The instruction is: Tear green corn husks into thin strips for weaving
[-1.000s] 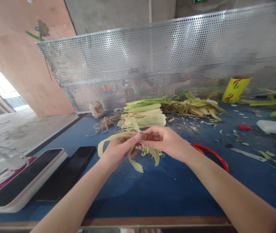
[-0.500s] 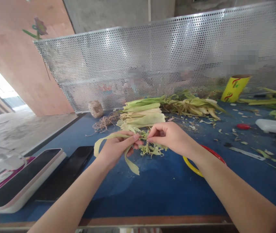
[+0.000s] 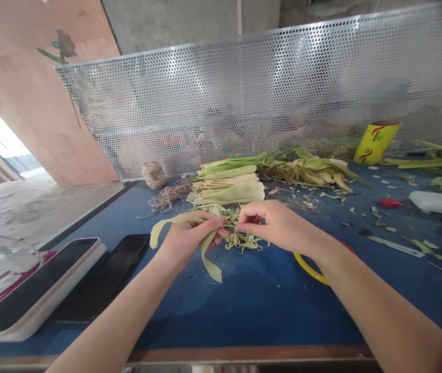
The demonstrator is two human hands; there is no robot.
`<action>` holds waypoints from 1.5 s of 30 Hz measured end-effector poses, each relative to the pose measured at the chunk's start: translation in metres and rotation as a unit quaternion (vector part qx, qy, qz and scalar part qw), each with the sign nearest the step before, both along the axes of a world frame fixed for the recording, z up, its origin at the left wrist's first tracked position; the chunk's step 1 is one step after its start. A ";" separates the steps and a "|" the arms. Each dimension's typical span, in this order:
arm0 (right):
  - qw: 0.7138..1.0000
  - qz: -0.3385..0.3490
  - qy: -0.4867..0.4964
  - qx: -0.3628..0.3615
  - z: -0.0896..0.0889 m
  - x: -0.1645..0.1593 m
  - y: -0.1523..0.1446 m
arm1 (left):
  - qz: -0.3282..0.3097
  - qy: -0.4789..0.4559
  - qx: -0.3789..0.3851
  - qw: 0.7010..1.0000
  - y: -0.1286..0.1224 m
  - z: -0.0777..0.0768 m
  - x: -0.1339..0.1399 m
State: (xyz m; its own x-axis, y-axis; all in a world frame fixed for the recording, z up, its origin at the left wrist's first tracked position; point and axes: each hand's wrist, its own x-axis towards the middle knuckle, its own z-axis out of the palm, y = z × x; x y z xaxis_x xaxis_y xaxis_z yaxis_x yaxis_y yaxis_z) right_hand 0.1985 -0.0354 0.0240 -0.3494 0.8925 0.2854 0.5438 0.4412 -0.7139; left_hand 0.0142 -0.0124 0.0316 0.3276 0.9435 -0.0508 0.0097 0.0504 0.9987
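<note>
A long pale green strip of corn husk [image 3: 212, 263] is pinched in my left hand [image 3: 190, 235], one end looping out to the left and the other hanging down. Close beside it, my right hand [image 3: 267, 220] is closed, thumb against forefinger, at the strip's right-hand part; the exact hold is too small to make out. Beneath and behind the fingers lies a small heap of curly green husk shreds [image 3: 244, 241]. Just beyond are stacked flat corn husks [image 3: 226, 191], green at the back and paler in front.
Behind stands a perforated metal screen [image 3: 240, 93]. Twine [image 3: 170, 196], a whole-husk pile [image 3: 310, 171], a yellow tube [image 3: 376, 142], a blade [image 3: 395, 245] and a yellow-red ring [image 3: 310, 270] lie around. Two phone-like devices [image 3: 104, 280] are at left.
My right hand has shifted slightly right and down from the left hand, still closed. The left hand and its husk strip have barely moved.
</note>
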 end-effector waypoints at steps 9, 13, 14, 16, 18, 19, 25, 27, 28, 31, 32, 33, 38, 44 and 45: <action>0.940 -0.177 -0.018 0.292 -0.004 -0.027 -0.011 | 0.040 -0.086 0.078 0.992 0.007 -0.009 0.000; 0.977 -0.103 -0.054 0.181 -0.016 -0.041 -0.013 | 0.049 -0.128 0.091 0.986 0.007 -0.013 0.003; 0.983 -0.094 -0.051 0.150 -0.018 -0.043 -0.013 | 0.051 -0.127 0.090 0.986 0.007 -0.013 0.003; 0.991 -0.072 -0.040 0.108 -0.020 -0.042 -0.011 | 0.058 -0.118 0.087 0.988 0.006 -0.014 0.003; 0.995 -0.046 -0.025 0.088 -0.019 -0.040 -0.010 | 0.058 -0.101 0.087 0.989 0.006 -0.013 0.002; 0.996 -0.034 -0.017 0.080 -0.018 -0.039 -0.010 | 0.054 -0.093 0.088 0.990 0.006 -0.012 0.001; 1.000 0.018 0.011 0.023 -0.013 -0.034 -0.011 | 0.043 -0.109 0.100 0.988 0.006 -0.009 -0.002; 1.000 0.026 0.001 0.008 -0.011 -0.032 -0.011 | 0.040 -0.113 0.095 0.988 0.007 -0.009 -0.002; 1.000 0.023 -0.005 0.007 -0.010 -0.030 -0.011 | 0.036 -0.117 0.091 0.988 0.008 -0.008 -0.002; 0.998 -0.034 0.013 0.051 -0.002 -0.021 -0.010 | -0.002 -0.118 0.052 0.992 0.009 -0.005 -0.002; 0.995 -0.063 0.036 0.066 0.001 -0.018 -0.009 | -0.021 -0.115 0.032 0.993 0.008 -0.003 -0.002; 0.992 -0.088 0.060 0.071 0.003 -0.015 -0.008 | -0.040 -0.109 0.015 0.993 0.007 -0.002 -0.002; 0.991 -0.080 0.099 -0.034 0.001 -0.016 -0.003 | -0.123 -0.041 0.019 0.991 0.000 0.001 -0.002; 0.980 -0.091 0.170 -0.058 -0.004 -0.027 -0.001 | -0.130 0.046 0.092 0.986 -0.004 -0.003 0.002; 0.976 -0.104 0.185 -0.050 -0.004 -0.027 -0.001 | -0.127 0.045 0.091 0.987 -0.005 -0.003 0.003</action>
State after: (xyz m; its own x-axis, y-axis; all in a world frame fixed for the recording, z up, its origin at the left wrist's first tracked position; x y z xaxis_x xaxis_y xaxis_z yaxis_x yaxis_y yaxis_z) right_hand 0.1712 -0.0365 0.0196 -0.0461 0.9629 0.2659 0.3104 0.2669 -0.9124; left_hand 0.0171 -0.0171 0.0285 0.5566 0.8276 0.0724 0.0871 -0.1448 0.9856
